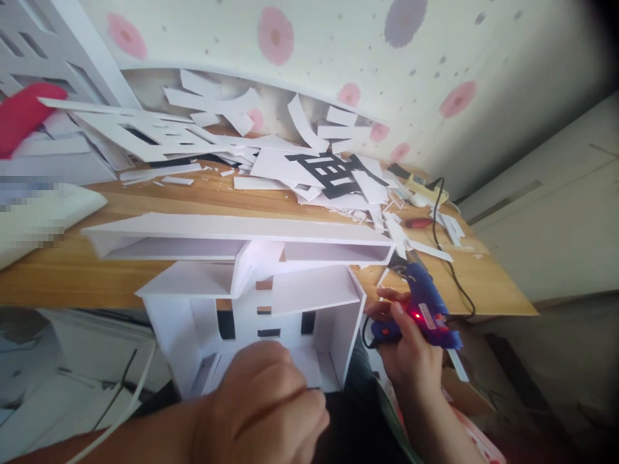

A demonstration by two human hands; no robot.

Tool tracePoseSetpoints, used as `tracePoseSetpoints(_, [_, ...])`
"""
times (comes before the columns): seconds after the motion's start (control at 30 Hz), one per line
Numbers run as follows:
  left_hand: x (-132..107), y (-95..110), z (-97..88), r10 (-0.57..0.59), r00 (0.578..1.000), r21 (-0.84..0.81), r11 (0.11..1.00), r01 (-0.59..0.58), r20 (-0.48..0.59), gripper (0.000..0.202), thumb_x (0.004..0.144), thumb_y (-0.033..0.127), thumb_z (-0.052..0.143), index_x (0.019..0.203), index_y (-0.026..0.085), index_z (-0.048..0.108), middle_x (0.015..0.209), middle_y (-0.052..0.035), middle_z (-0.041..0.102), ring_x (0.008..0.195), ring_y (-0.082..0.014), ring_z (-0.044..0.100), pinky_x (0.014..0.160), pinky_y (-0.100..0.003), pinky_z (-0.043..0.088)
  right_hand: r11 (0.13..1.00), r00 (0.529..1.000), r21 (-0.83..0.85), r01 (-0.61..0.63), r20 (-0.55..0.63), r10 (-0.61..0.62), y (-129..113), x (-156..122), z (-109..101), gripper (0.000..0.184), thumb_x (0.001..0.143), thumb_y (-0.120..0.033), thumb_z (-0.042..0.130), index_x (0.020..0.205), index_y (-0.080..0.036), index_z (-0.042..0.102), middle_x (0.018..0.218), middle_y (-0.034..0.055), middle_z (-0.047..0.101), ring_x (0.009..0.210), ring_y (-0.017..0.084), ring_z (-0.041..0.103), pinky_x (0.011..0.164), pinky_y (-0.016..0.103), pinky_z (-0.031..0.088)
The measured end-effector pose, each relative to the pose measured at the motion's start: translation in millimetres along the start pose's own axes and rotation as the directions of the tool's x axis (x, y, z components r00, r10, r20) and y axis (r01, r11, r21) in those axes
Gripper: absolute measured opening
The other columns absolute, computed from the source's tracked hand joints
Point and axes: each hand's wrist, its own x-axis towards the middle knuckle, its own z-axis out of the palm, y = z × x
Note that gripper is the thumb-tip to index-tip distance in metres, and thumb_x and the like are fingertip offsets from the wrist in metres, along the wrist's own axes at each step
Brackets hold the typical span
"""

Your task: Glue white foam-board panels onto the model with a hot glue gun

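Note:
A white foam-board model building (159, 322) leans over the table's front edge, with window cut-outs in its back wall and a long shallow box-shaped top (232, 225). Before its open lower part is my left hand (271, 403), closed with curled fingers; whatever they may hold is hidden. To the right of the model, my right hand (411, 354) grips a blue hot glue gun (425, 290) by its handle. A red light glows on the gun, and a pale glue stick (458, 366) sticks out of its rear. The nozzle points up toward the table.
White board offcuts (271, 167) and black cut pieces (333, 174) lie heaped along the wall. A red-handled tool (418, 223), a power strip (425, 188) and a black cable (449, 274) are at the right. Another white windowed panel (91, 58) stands back left.

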Motion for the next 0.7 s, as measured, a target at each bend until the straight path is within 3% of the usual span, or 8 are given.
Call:
tracePoseSetpoints(0.03, [-4.2,-1.1,2.4,-0.247,0.916,-0.076,0.956,0.284,0.315,0.010,0.087,0.022,0.064,0.078,0.023,0.069,0.061,-0.0009,0.063,0.055,-0.0138,0.056,0.054,-0.027,0.047,1.000,1.000,0.005,0.003,0.006,-0.003,0.8,-1.0,0.1,0.028,0.078,-0.035,0.075,0.094,-0.020,0.057,0.100,0.0055,0.068,0.071,0.017,0.068,0.071,0.033,0.057])
tracePoseSetpoints(0.07, [-6.2,-4.0,5.6,-0.393,0.725,-0.147,0.817,0.558,0.566,0.010,0.086,0.030,0.067,0.081,0.022,0.069,0.060,0.0001,0.063,0.050,-0.0116,0.055,0.047,-0.023,0.043,1.000,1.000,0.012,0.003,0.012,-0.003,1.9,-1.7,0.6,0.029,0.078,-0.035,0.075,0.094,-0.020,0.057,0.100,0.0053,0.067,0.071,0.017,0.068,0.070,0.033,0.057])
tracePoseSetpoints(0.13, [-4.3,-12.4,13.9,-0.577,0.299,-0.163,0.276,0.947,0.760,0.035,0.082,0.050,0.068,0.097,0.019,0.066,0.066,-0.0005,0.065,0.048,-0.0105,0.056,0.047,-0.022,0.045,1.000,1.000,0.023,0.001,0.017,-0.001,4.2,-2.7,2.3,0.030,0.077,-0.035,0.076,0.094,-0.021,0.056,0.100,0.0044,0.067,0.071,0.017,0.068,0.070,0.032,0.057])
tracePoseSetpoints(0.2, [3.3,-18.8,23.6,-0.656,0.183,-0.317,-0.090,0.944,0.732,0.058,0.070,0.063,0.073,0.104,0.017,0.064,0.072,-0.0015,0.067,0.049,-0.0103,0.057,0.048,-0.022,0.047,1.000,1.000,0.031,-0.003,0.028,0.002,6.6,-3.7,3.6,0.030,0.077,-0.034,0.076,0.095,-0.021,0.056,0.099,0.0035,0.067,0.073,0.016,0.067,0.072,0.032,0.057])
tracePoseSetpoints(0.3, [16.3,-19.1,36.3,-0.744,0.152,-0.466,-0.234,0.853,0.651,0.064,0.062,0.070,0.075,0.078,0.008,0.068,0.067,-0.0058,0.066,0.046,-0.0095,0.056,0.045,-0.021,0.045,1.000,0.997,-0.005,0.020,0.078,-0.020,9.4,-6.0,2.2,0.025,0.081,-0.034,0.074,0.097,-0.022,0.058,0.103,0.0042,0.066,0.076,0.017,0.067,0.075,0.032,0.057])
tracePoseSetpoints(0.47, [16.2,-11.6,42.3,-0.809,0.153,-0.529,-0.215,0.821,0.567,0.053,0.057,0.061,0.082,0.064,0.010,0.069,0.064,-0.0062,0.068,0.049,-0.0117,0.058,0.046,-0.022,0.047,0.993,0.986,-0.045,0.110,0.131,-0.104,12.2,-6.6,-4.9,0.016,0.085,-0.032,0.070,0.096,-0.023,0.062,0.104,0.0064,0.066,0.077,0.020,0.069,0.074,0.036,0.058])
tracePoseSetpoints(0.6, [4.9,-15.0,30.9,-0.857,0.325,-0.505,0.089,0.859,0.400,0.050,0.064,0.058,0.083,0.092,0.016,0.075,0.091,-0.0081,0.077,0.086,-0.0210,0.071,0.084,-0.030,0.057,0.982,0.974,-0.029,0.189,0.130,-0.183,8.2,-2.9,-12.7,0.014,0.084,-0.031,0.069,0.094,-0.024,0.062,0.102,0.0054,0.068,0.072,0.020,0.069,0.068,0.035,0.059])
tracePoseSetpoints(0.7, [3.9,-21.2,16.3,-0.785,0.523,-0.385,0.393,0.835,0.332,0.044,0.075,0.058,0.073,0.093,0.018,0.076,0.088,-0.0086,0.077,0.085,-0.0231,0.071,0.081,-0.034,0.057,0.947,0.948,-0.110,0.301,0.137,-0.286,-8.2,-6.3,-20.8,0.012,0.084,-0.030,0.070,0.091,-0.023,0.063,0.098,0.0061,0.068,0.072,0.020,0.069,0.075,0.035,0.059])
